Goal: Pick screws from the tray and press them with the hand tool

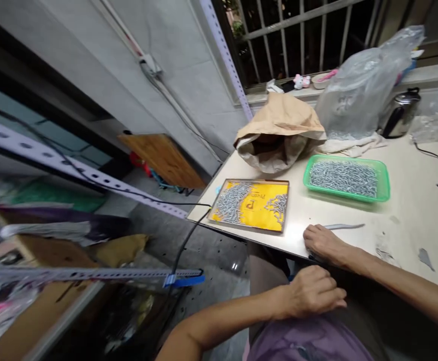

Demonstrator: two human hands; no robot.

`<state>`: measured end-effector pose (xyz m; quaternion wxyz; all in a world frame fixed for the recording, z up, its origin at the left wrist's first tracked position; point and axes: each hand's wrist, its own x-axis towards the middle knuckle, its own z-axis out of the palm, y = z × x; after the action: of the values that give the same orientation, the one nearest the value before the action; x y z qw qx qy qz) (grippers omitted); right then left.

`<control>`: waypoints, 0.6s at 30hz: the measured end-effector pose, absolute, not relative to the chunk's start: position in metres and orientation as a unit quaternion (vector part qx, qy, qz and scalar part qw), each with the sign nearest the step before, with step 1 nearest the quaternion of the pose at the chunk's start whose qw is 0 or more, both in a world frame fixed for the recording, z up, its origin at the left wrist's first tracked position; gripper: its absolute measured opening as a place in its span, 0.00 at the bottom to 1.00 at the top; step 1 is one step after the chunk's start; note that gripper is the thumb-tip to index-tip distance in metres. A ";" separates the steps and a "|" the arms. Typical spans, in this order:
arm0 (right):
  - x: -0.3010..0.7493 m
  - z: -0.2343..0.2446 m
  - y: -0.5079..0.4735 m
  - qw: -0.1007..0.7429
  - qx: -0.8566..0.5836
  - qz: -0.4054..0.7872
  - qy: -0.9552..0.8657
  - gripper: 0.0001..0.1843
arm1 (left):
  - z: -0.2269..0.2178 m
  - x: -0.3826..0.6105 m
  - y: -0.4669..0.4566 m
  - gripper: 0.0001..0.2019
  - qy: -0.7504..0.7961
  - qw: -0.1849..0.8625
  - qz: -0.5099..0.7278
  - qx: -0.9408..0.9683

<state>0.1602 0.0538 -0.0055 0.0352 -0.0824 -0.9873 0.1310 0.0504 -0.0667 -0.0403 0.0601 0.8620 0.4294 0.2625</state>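
Observation:
My right hand lies palm down on the near edge of the pale table, fingers flat, holding nothing. A thin grey strip lies just beyond its knuckles. My left hand rests below the table edge on my lap, fingers loosely stretched and empty. Ahead of the hands stand a yellow-lined tray with two heaps of small grey screws and a green plastic tray full of the same screws.
A brown paper sack and a clear plastic bag stand at the table's back by the barred window. A steel kettle is at the right. A black cable hangs off the table's left corner. Perforated metal shelving fills the left.

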 end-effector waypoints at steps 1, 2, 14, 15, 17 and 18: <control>0.159 -0.008 0.056 0.075 -0.073 0.154 -0.982 0.11 | -0.037 0.030 -0.064 0.12 0.451 0.045 0.264 0.851; 0.158 -0.007 0.059 0.123 -0.066 0.180 -0.974 0.12 | -0.033 0.007 -0.059 0.11 0.478 0.027 0.266 0.837; 0.196 0.067 0.168 0.329 -0.377 0.041 -0.865 0.16 | -0.007 -0.167 0.032 0.11 0.753 0.028 0.036 0.656; 0.201 0.069 0.165 0.319 -0.389 0.037 -0.863 0.17 | -0.008 -0.169 0.034 0.11 0.746 0.034 0.032 0.665; 0.212 0.066 0.148 0.290 -0.392 0.052 -0.872 0.18 | -0.009 -0.172 0.037 0.11 0.742 0.045 0.046 0.667; 0.218 0.062 0.135 0.267 -0.387 0.069 -0.880 0.18 | -0.008 -0.170 0.037 0.11 0.745 0.048 0.064 0.662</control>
<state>0.2175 0.1351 0.0618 0.2672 -0.3875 -0.8796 0.0693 -0.1704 0.0373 -0.0084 0.0482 0.6623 0.7449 0.0642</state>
